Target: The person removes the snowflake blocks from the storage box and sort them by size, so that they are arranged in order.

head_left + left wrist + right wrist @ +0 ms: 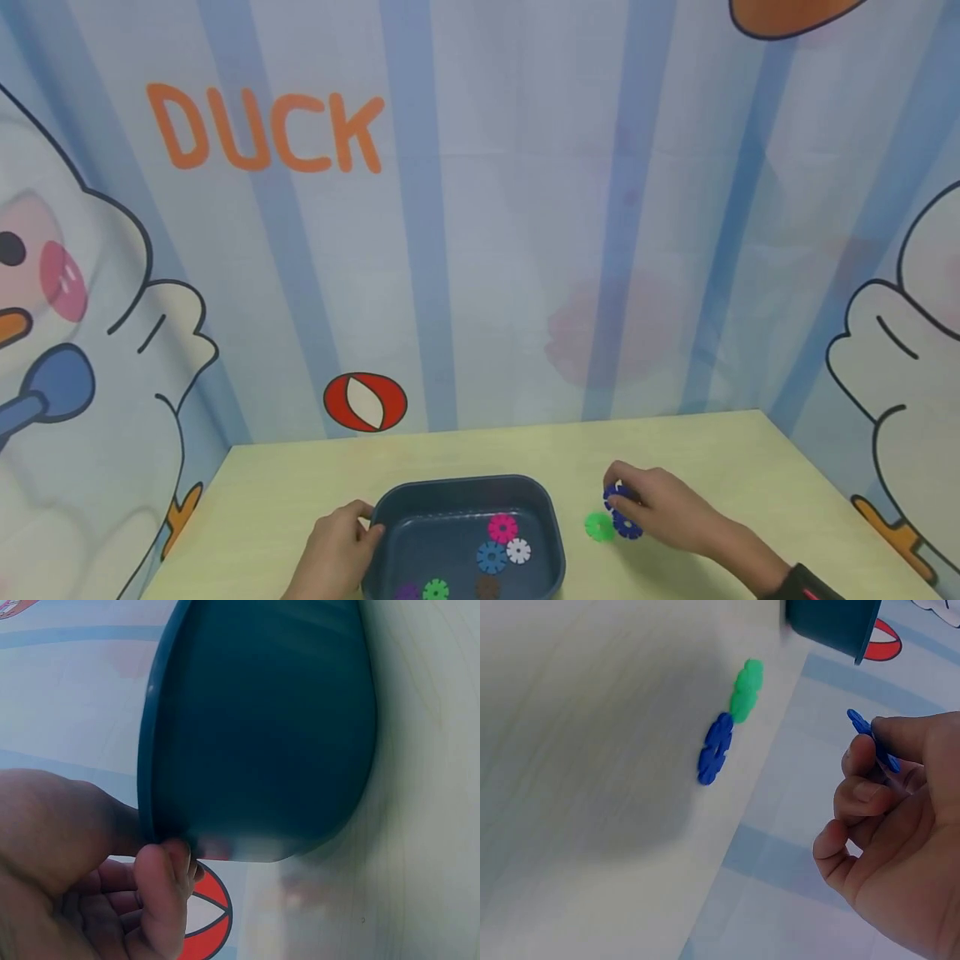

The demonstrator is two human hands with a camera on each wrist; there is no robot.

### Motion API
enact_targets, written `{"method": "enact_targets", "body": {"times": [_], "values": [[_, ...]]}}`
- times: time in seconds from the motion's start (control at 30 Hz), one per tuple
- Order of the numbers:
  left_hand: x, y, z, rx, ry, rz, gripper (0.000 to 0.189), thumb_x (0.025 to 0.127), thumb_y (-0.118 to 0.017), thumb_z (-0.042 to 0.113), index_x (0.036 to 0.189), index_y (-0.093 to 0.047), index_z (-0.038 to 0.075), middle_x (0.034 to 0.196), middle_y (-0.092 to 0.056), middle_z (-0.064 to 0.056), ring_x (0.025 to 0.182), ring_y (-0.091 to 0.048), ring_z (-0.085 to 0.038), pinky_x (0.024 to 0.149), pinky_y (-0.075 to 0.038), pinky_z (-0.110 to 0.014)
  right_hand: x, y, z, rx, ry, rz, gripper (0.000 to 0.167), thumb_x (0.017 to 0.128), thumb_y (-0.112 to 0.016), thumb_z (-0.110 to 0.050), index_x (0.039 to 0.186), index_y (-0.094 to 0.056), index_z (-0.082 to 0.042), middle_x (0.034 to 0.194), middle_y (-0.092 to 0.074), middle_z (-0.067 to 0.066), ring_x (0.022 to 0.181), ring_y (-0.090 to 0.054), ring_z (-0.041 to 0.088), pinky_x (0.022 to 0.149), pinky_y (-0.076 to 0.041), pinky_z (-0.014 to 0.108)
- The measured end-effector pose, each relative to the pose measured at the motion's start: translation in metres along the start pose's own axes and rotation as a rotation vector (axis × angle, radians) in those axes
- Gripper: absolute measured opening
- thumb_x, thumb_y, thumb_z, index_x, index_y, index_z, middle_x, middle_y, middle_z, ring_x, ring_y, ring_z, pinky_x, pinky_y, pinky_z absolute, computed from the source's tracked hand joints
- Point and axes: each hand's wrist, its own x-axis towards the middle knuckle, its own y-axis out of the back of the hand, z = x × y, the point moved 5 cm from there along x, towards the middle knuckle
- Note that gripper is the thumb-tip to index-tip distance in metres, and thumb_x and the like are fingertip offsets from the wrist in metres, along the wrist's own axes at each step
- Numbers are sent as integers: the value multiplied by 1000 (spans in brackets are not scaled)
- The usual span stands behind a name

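My left hand [333, 552] grips the left rim of a dark blue plastic tray [461, 485], thumb and fingers pinching the edge in the left wrist view. In the air to the right of the tray, my right hand [667, 508] pinches a dark blue notched disc [861, 726] between thumb and index finger. Below that hand, another dark blue disc [627, 527] lies on the table, touching or nearly touching a green disc [598, 527]. Inside the tray lie a pink disc [502, 527], a blue disc [491, 557], a white disc [518, 551] and several others.
The tray stands on a pale yellow wood-grain table [315, 467]. Behind it hangs a striped curtain [495, 250] printed with ducks and lettering, which meets the table's back edge. The tray's near side is cut off by the head view's lower border.
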Motion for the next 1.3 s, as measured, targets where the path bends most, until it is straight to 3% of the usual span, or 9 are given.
{"method": "enact_targets", "body": {"times": [0.3,0.83,1.13,1.3], "values": [[0,-1,1,10,15,0,26,99,-72,8,117,-68,-10,70,-61,-3,62,-55,-17,58,-48,-31,-14,8,24,-38,-72,40,12,108,-60,-15,118,-55,-10,80,-62,0,61,-45,2,57,-40,26],[-1,1,1,3,2,6,27,99,-72,9,118,-68,-10,69,-59,-3,61,-53,-17,58,-47,-31,-21,2,59,-63,-220,-50,4,107,-60,-13,110,-57,-12,76,-59,-2,62,-43,8,59,-35,27],[-2,0,1,7,-1,6,28,99,-72,10,119,-68,-10,69,-59,-3,61,-53,-16,57,-46,-30,-24,-4,70,-93,-220,-51,3,107,-62,-15,106,-62,-13,75,-56,-6,63,-43,7,61,-35,27],[-2,1,1,16,-8,19,29,99,-72,11,119,-68,-10,69,-59,-2,60,-53,-16,56,-46,-30,-23,-6,71,-196,-236,-39,6,104,-67,-16,104,-62,-19,82,-63,-10,69,-49,6,65,-39,30]]}}
